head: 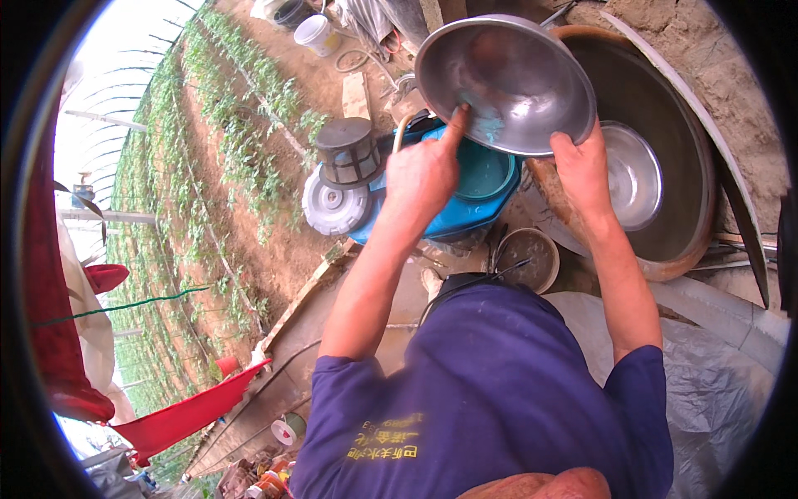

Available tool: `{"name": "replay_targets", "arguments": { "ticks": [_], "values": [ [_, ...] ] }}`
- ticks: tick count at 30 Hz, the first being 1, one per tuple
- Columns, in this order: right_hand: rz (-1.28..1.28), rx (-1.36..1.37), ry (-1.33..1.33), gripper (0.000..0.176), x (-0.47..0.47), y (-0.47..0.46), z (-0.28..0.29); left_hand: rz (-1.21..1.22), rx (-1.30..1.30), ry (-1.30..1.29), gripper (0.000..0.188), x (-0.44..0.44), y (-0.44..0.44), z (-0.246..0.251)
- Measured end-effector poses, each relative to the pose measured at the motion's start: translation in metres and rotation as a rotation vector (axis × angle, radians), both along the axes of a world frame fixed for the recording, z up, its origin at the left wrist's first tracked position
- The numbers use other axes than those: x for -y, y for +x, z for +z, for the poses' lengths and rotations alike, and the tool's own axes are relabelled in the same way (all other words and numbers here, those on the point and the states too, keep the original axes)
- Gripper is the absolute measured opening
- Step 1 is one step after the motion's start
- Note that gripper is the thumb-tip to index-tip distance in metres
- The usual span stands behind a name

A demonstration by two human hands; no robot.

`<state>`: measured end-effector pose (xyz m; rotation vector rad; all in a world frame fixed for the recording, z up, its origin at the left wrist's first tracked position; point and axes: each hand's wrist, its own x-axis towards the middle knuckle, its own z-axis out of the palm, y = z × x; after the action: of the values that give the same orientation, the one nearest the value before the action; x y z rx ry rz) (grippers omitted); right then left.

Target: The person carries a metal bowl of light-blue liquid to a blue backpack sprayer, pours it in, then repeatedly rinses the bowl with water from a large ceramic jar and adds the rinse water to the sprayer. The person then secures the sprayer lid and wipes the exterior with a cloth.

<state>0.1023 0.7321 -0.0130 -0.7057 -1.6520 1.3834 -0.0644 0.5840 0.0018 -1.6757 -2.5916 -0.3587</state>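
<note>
My right hand (583, 165) grips the near rim of a metal bowl (530, 75), thumb on the inside, and the bowl is tilted toward me. Blue-green residue (486, 121) clings to its inner wall. The index finger of my left hand (424, 165) reaches over the rim to that residue, the other fingers curled. Below the bowl is a blue plastic tank (464, 215), its round mouth (489, 171) uncovered. On the tank's left are a dark mesh strainer basket (349, 153) and a grey round lid (336, 203).
On the right, a large earthenware vat (676, 265) holds liquid and a second metal basin (626, 178). A brown bucket (528, 259) stands near my feet. Leafy plant rows (187, 187) fill the left. A white bucket (317, 35) sits farther back; red cloth (193, 408) hangs lower left.
</note>
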Motion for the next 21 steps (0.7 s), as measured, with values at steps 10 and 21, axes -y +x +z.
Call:
{"name": "replay_targets", "arguments": {
  "ticks": [10,21],
  "values": [
    [0.023,-0.03,0.139,0.074,0.003,-0.004,-0.007,-0.138,0.215,-0.107,0.071,0.002,0.016,-0.005],
    [0.182,0.025,-0.477,0.049,0.004,0.001,0.014,-0.173,0.056,0.299,0.036,0.005,0.0,-0.027]
  ]
}}
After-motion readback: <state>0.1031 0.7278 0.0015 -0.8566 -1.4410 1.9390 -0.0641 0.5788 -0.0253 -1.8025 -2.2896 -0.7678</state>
